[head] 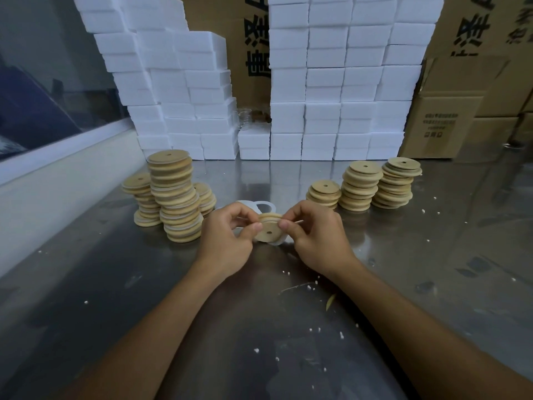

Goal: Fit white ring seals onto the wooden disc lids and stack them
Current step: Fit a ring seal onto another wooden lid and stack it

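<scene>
Over the steel counter (288,327), the left hand (227,238) and right hand (314,235) both pinch one wooden disc lid (268,230) — white ring seal (278,241) half-fitted round it — between lid stacks (176,197) left and right.

Wooden disc lid (268,231) tilted, white ring seal (277,241) partly on rim.

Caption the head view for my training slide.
Both hands fit a white ring seal onto a wooden lid.
</scene>
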Tool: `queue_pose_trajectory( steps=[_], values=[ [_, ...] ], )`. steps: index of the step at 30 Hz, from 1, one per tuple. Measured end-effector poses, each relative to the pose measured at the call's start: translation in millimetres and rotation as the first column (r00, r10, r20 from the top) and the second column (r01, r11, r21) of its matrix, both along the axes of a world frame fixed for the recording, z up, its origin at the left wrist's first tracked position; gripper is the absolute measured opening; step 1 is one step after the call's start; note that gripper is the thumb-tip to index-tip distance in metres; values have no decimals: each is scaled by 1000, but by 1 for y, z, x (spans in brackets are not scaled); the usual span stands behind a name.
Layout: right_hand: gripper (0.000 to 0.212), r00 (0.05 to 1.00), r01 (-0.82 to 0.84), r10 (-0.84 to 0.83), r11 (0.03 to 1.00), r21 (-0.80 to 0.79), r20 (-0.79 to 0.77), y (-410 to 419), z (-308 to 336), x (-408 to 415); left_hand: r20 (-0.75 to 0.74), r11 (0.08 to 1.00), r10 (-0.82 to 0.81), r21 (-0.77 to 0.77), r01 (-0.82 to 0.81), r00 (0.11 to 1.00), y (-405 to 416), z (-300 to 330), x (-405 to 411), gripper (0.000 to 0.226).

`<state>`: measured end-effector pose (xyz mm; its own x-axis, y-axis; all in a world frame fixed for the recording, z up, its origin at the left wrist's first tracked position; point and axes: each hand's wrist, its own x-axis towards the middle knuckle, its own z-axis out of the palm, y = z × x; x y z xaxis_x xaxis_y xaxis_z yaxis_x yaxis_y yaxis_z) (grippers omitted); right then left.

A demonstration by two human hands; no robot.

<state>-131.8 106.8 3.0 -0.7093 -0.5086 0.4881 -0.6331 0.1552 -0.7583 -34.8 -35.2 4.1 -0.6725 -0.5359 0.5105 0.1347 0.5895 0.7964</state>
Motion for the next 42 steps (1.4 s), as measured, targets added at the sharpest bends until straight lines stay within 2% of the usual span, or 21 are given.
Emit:
queue_pose_trajectory(
  steps=[6,11,18,23,25,27,31,35,38,42],
  values=[
    [10,989,-70,73,997,-29,131,4,3,-2,9,998,-21,60,21,1000,-2,1,1,35],
    [5,983,-91,91,996,-9,158,3,0,-2,2,950,-86,302,82,996,-4,-2,3,26],
    [12,977,-80,78,997,1,199,3,4,-3,-8,895,-121,431,112,993,-2,0,3,23],
    [6,964,-113,116,993,-28,240,4,0,-1,-19,873,-124,474,119,992,-3,1,4,22],
    [7,963,-123,125,992,-24,240,4,-2,-2,-13,889,-111,446,105,994,-2,1,4,22],
    [6,974,-96,99,995,-27,202,3,-2,-2,14,940,-62,336,54,998,-3,0,3,23],
    [9,999,-14,14,1000,-3,-34,5,-1,0,20,991,-37,130,34,999,1,-2,2,28],
    [6,970,-46,58,997,56,-236,4,1,5,-28,995,-28,-95,25,999,7,-1,1,26],
    [3,958,-68,82,996,59,-273,1,1,9,-44,993,-22,-115,17,999,8,0,3,25],
    [3,980,-96,98,995,18,-171,1,1,8,-45,998,-21,-60,19,999,6,1,5,34]
  ],
)
